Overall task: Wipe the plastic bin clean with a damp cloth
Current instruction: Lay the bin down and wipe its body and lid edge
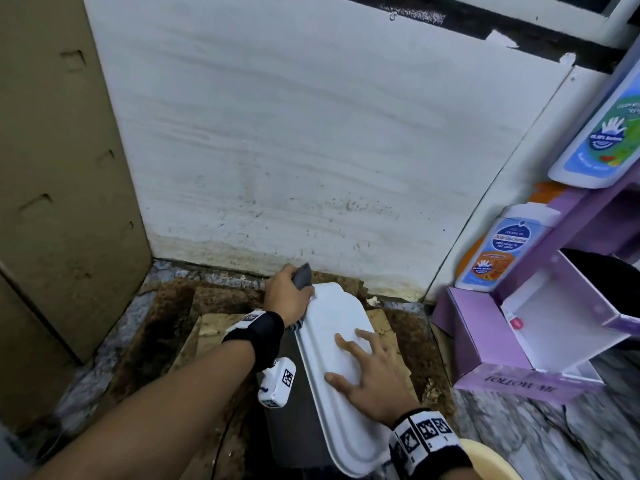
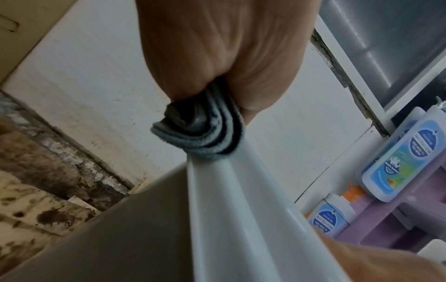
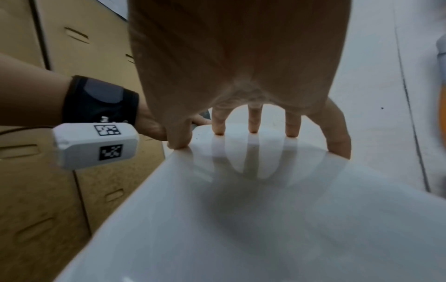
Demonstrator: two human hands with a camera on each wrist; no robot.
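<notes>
We've got the bin (image 1: 332, 368) on the floor by the wall w/ its white lid (image 1: 337, 327) shut. Left hand (image 1: 285, 294) grips the cloth (image 1: 302, 275) (grey, bunched up) at the lid's far edge, right hand (image 1: 367, 370) flat on the lid, fingers (image 3: 218, 124) spread.

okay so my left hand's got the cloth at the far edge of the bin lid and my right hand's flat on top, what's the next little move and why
Probably draw the cloth back toward you along the lid's left rim. The left hand grips the folded cloth right at the lid's far left edge, so the rim ahead looks unwiped. The right hand lies spread flat on the lid, which should keep the bin steady during the stroke.
</notes>
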